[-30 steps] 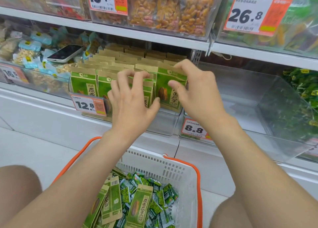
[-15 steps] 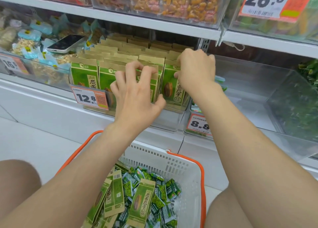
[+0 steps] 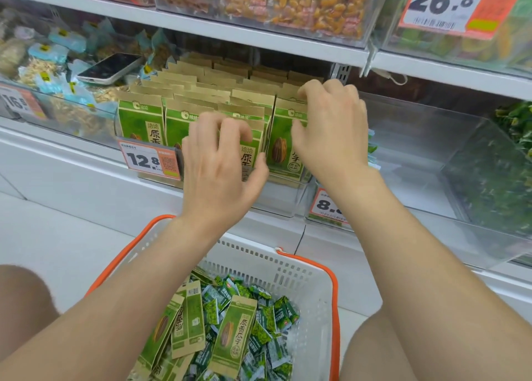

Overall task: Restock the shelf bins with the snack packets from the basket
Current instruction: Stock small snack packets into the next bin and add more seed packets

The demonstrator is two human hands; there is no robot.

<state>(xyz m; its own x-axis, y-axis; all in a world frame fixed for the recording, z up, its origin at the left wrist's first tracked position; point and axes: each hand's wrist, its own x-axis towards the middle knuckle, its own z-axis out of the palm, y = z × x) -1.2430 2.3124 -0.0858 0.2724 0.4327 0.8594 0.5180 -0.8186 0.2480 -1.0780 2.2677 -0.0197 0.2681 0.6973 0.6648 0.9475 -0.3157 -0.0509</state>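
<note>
While the basket (image 3: 302, 268) at our knees holds a heap of seed packets (image 3: 234, 331) and small green sachets (image 3: 270, 314), we judge the restocking only part done. Above it, our left hand (image 3: 218, 173) hooks its grip, fingers bent and thumb spread, over the tops of the front seed packets in the shelf bin (image 3: 283, 192). Our right hand (image 3: 331, 133) pinches the rightmost front packet, grip closed over its top edge. That bin looks nearly full, with packets upright in rows to the back. Just right of it, the neighbouring bin (image 3: 426, 179) shows much bare floor, so we reckon the sachets belong there and most of that work is left.
</note>
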